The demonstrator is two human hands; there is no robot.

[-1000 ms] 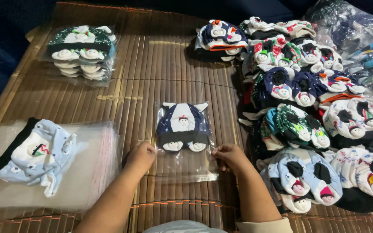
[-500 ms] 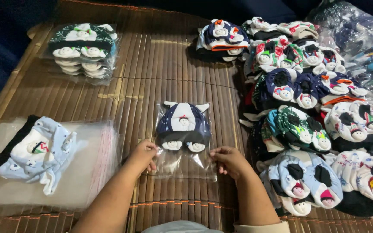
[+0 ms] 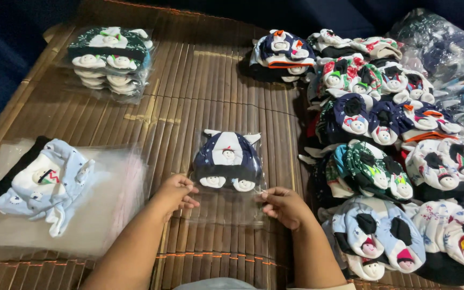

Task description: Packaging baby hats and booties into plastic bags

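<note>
A dark blue baby garment set with white animal faces (image 3: 226, 161) lies inside a clear plastic bag (image 3: 224, 207) in the middle of a brown bamboo mat (image 3: 200, 91). My left hand (image 3: 175, 194) pinches the bag's left edge near its open lower end. My right hand (image 3: 284, 207) pinches the bag's right edge at about the same height. The garment sits in the far half of the bag, and the near half is flat and see-through.
A stack of empty clear bags (image 3: 103, 215) lies at the left with a light blue garment set (image 3: 44, 185) on it. Bagged sets are stacked at the far left (image 3: 108, 62). Several unbagged sets in many colours are piled along the right (image 3: 382, 150).
Both hands shifted slightly along the bag's lower edges, keeping hold of it. The bag and garment stayed in the same place on the mat.
</note>
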